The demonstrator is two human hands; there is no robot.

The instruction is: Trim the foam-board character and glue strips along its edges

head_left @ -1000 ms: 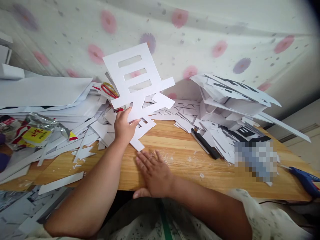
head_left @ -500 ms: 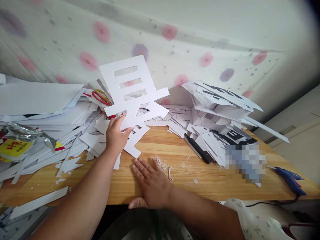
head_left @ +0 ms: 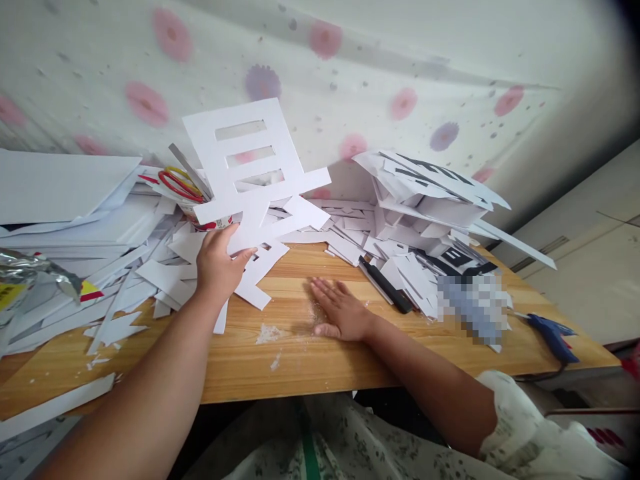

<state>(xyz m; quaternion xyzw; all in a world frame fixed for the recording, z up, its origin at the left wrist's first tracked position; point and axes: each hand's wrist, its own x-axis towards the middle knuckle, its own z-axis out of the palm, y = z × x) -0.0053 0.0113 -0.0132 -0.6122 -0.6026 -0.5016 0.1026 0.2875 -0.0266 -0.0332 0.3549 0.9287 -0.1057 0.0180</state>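
Left hand (head_left: 216, 267) and right hand (head_left: 345, 313) are reaching out over the front of the counter (head_left: 240, 383). The left is grasping a white cut-out (head_left: 250, 201) low on its left side, between thumb and fingers; the right is lying palm down on the wood, released, its fingers stretched out flat. Behind everything, a flowered sheet (head_left: 370, 93) is hanging across the wall. At the left of the counter, a thick stack of white boards (head_left: 65, 187) is spilling into loose strips, and at the right a box-like white pile (head_left: 435, 207) is carrying sheets with black markings. Between them, the cut-out is leaning upright, its three long slots running across its upper part. A blue glue gun (head_left: 550, 337) is lying near the right end, and a black-handled tool (head_left: 395, 293) is resting beside white scraps. At the far left, a silver-and-yellow packet (head_left: 50, 270) is sitting on the strips. Red and yellow handles (head_left: 180, 187) are showing just left of the cut-out. White crumbs (head_left: 269, 333) are lying between the hands.
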